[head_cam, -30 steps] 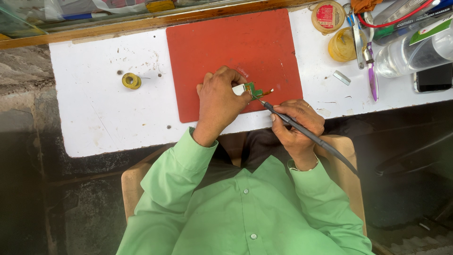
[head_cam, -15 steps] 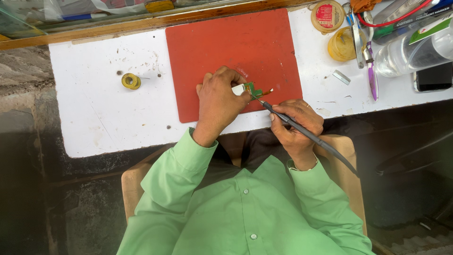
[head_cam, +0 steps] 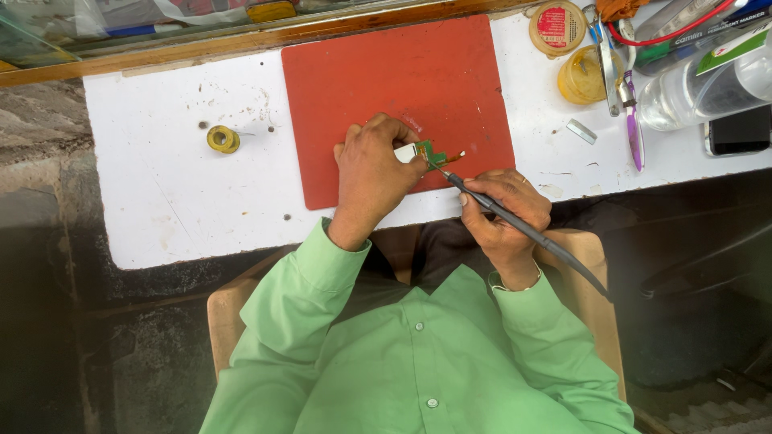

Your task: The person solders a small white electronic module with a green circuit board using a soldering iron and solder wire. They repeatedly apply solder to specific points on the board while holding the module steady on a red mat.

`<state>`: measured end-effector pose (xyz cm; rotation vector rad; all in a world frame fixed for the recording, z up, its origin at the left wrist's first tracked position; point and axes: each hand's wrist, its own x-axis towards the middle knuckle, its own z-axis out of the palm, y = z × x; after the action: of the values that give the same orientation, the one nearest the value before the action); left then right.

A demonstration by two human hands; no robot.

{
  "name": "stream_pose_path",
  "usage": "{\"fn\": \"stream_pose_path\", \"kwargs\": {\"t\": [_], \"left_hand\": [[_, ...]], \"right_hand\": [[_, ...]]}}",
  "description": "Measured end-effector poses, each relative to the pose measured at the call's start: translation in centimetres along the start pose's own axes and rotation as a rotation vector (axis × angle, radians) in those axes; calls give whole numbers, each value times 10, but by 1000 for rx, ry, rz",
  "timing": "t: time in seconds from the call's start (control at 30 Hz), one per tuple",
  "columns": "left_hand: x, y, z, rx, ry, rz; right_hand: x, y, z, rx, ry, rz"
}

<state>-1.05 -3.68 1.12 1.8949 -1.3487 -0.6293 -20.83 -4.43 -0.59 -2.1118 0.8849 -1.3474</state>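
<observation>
white bench [head_cam: 161, 201] | red mat [head_cam: 402, 72] | left hand [head_cam: 371, 173] pins green board [head_cam: 433, 153]

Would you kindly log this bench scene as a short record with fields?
Left hand: pins a small green circuit board on the red mat.
Right hand: grip on a dark corded soldering iron, tip at the board.
Surface: white bench.
Nearby: yellow solder spool, clear bottle, dark phone.
</observation>
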Motion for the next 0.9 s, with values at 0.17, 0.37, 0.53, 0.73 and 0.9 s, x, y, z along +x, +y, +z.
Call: {"fn": "stream_pose_path", "kwargs": {"t": [0.17,0.37,0.53,0.73,0.9], "left_hand": [[0,0,1,-2,2,1],[0,0,1,-4,-1,-1],[0,0,-1,2,-16,-17],[0,1,0,0,-7,-13],[1,0,0,1,-22,-21]], "right_hand": [[0,0,0,-11,-4,-17],[0,-2,-1,-22,-3,-10],[1,-2,0,-17,-3,-11],[1,-2,0,-21,-4,-18],[0,-2,0,-15,2,-9]]}}
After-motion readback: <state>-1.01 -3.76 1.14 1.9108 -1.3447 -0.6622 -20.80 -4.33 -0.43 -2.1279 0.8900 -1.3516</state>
